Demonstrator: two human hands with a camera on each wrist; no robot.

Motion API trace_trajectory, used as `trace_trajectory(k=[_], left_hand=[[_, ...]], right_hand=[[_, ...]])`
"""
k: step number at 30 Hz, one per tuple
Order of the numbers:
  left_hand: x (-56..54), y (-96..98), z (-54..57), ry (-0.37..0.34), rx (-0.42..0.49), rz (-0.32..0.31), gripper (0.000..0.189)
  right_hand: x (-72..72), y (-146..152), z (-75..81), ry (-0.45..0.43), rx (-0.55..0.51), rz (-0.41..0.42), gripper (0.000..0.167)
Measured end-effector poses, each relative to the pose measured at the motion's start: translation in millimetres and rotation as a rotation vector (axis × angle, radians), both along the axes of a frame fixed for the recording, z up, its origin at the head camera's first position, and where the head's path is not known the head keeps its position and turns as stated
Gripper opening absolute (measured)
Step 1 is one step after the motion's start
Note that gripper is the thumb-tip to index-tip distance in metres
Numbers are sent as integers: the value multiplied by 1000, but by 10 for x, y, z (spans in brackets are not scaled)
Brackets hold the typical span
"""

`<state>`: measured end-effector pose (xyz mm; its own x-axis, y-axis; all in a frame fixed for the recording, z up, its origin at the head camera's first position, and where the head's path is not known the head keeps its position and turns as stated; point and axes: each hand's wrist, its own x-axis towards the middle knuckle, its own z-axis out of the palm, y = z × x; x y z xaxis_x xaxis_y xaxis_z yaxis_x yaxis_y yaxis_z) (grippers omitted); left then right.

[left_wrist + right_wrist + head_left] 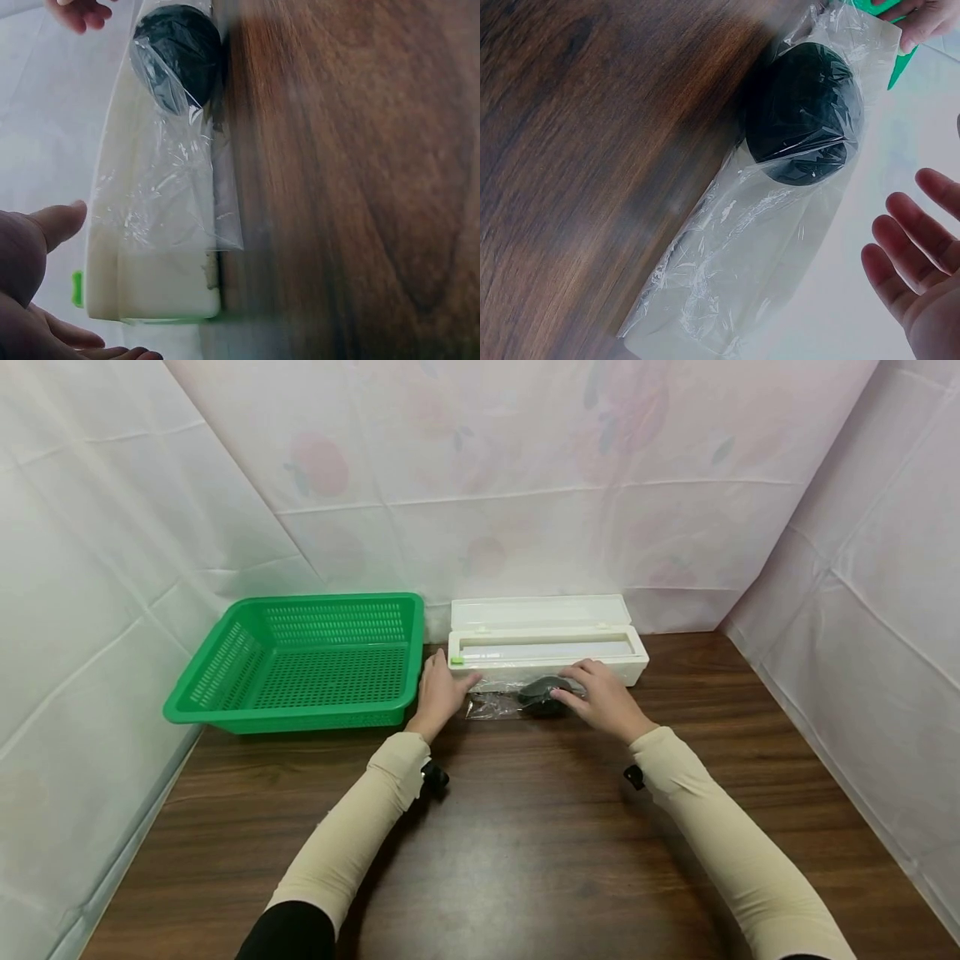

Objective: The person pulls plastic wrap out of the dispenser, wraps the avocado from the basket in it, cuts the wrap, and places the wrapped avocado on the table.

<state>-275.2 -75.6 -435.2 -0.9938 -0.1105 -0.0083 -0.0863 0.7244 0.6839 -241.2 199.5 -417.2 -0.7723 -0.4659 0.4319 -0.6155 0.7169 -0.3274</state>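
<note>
The left hand (441,692) and right hand (606,703), fingers apart, look poised to grasp the white box (517,667) or bagged dark object (540,692); gripping calls for closing in.

Brown wood-grain tabletop (495,860), green slotted basket (300,717), white box (517,667) beside it, lid raised.

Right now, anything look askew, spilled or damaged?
Only the wrinkled clear plastic film, in front of the white rectangular box and over part of a dark round object: it looks untidy rather than smooth. No spill or damage visible.
</note>
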Motion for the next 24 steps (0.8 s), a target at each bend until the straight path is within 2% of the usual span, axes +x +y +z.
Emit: trace_trajectory(k=[5,13,24], left_hand=[[-59,-12,-38,-30,4,2,94],[-95,-24,-47,50,-15,-11,48],[-108,-40,-62,91,8,-26,42]], right_hand=[[-2,6,0,-1,-11,10,34],[3,21,0,-34,-17,-8,33],[-10,49,-38,-58,-21,-20,32]])
